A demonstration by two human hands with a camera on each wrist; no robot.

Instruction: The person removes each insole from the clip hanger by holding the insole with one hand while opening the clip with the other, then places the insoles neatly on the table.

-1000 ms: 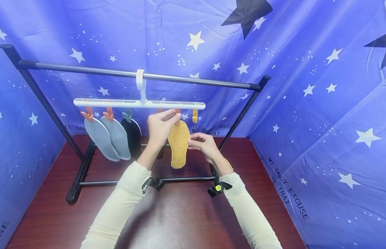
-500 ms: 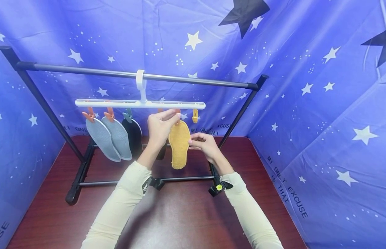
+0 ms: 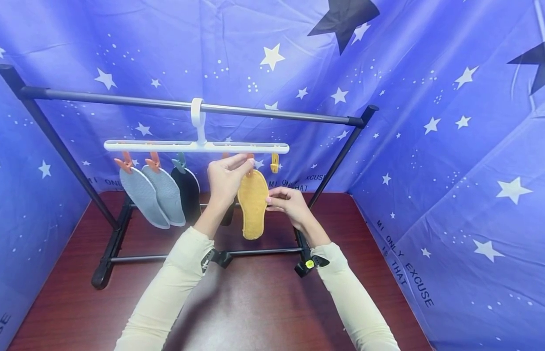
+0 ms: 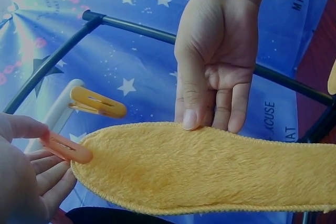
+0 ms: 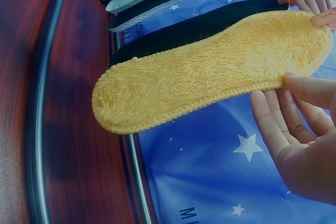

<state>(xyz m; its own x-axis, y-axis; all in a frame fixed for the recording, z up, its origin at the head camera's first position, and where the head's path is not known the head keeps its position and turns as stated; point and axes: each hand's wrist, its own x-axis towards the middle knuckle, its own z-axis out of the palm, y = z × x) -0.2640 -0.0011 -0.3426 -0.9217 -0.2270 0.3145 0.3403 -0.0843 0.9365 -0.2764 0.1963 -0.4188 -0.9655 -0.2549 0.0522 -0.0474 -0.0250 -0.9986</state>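
A fuzzy yellow insole (image 3: 253,204) hangs upright below the right half of a white clip hanger (image 3: 237,147). My left hand (image 3: 224,178) pinches the orange clip (image 4: 67,147) at its top; in the left wrist view that clip lies over the insole's end. At the insole's right edge, my right hand (image 3: 290,204) holds the rim between thumb and fingers. A yellow clip (image 3: 274,163) hangs to the right with nothing in it. Two grey insoles (image 3: 142,195) and a black insole (image 3: 187,195) hang in clips on the left. Another dark insole (image 5: 173,35) is partly hidden behind the yellow one.
The hanger hooks over the top bar of a black metal rack (image 3: 276,113), which stands on a reddish-brown table (image 3: 237,302). Lower crossbars run between the rack's feet. Blue star-printed cloth (image 3: 430,87) surrounds the table at the back and sides.
The head view has shifted very slightly. Both hands keep their holds on the orange clip and the yellow insole, with no other visible change.
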